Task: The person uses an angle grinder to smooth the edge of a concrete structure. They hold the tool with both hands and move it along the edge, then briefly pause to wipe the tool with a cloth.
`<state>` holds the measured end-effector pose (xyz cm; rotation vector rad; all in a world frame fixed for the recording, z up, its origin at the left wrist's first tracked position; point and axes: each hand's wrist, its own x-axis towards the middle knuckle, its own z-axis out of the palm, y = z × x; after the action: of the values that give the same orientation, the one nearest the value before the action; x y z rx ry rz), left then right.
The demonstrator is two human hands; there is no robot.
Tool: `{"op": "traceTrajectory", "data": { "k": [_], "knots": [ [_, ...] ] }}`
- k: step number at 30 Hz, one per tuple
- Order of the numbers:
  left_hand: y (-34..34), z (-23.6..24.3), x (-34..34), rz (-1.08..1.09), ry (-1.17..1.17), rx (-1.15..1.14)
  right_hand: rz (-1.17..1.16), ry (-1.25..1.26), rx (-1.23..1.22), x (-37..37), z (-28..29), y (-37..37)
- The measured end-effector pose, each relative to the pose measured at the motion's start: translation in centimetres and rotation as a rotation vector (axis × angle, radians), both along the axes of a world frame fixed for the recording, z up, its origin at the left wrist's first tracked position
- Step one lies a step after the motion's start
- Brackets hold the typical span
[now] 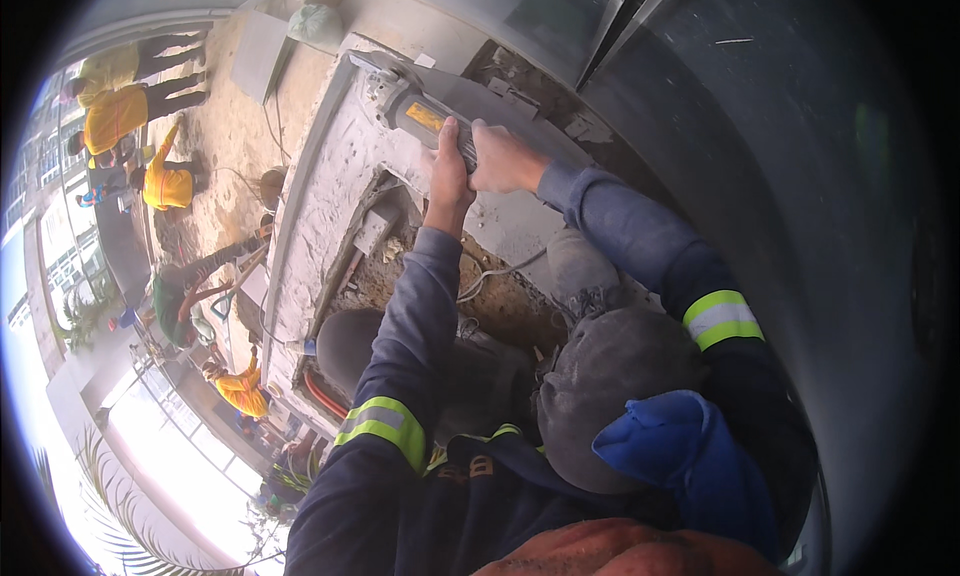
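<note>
Grey power tool (424, 116), both hands' fingers (448, 146) around.

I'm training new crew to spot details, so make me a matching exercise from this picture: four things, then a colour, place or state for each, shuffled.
Things:
1. Power tool
2. Cloth
3. Sleeve bands
4. Cable

Descriptions:
A. Yellow-green with a silvery stripe
B. Thin, pale and curving
C. Held by the left hand and right hand
D. Plain blue

Pairs: 1-C, 2-D, 3-A, 4-B
</note>
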<state>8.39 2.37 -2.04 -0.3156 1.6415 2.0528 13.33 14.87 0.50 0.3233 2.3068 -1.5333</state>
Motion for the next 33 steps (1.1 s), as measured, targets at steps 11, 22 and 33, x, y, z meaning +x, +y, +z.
{"op": "traceTrajectory", "data": {
  "k": [11, 22, 33],
  "knots": [
    [-0.6, -1.8, 4.3, 0.014, -0.092, 0.034, -0.015, -0.022, -0.017, 4.4, 0.7, 0.5],
    [0.0, -0.7, 2.5, 0.008, 0.0, -0.029, -0.001, -0.072, -0.008, 2.3, 0.3, 0.5],
    [-0.1, -1.1, 0.3, 0.038, 0.009, 0.016, 0.002, -0.065, -0.014, 0.2, 0.5, 0.3]
  ]
}}
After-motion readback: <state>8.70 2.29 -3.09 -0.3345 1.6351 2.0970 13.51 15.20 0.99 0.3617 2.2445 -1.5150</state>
